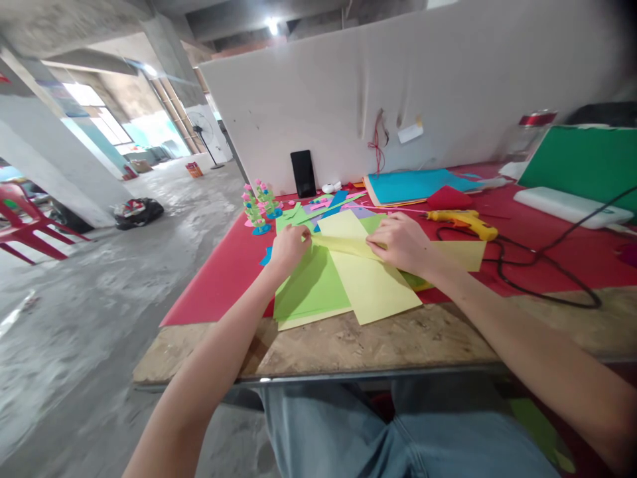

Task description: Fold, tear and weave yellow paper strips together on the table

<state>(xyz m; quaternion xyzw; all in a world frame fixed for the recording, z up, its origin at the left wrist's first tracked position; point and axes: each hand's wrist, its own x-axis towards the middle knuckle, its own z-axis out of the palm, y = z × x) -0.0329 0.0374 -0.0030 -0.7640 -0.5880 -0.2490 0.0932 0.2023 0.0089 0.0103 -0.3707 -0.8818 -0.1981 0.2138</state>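
Observation:
A folded strip of pale yellow paper (343,245) is stretched between my two hands. My left hand (290,247) pinches its left end between thumb and fingers. At the other end, my right hand (399,243) is closed on the strip with thumb and fingertips. Beneath it lies a wider pale yellow sheet (381,289), set at a slant over light green sheets (311,285). Another yellow piece (460,254) sticks out to the right of my right wrist. Something green and yellow, partly hidden by my right forearm, lies under the papers.
Small paper flower plants (261,209) stand at the left. Behind are a black phone (302,174) and blue sheets (413,186). To the right lie a yellow glue gun (462,220), a black cable (552,269) and a white power strip (572,206). The board table edge (308,352) is nearest me.

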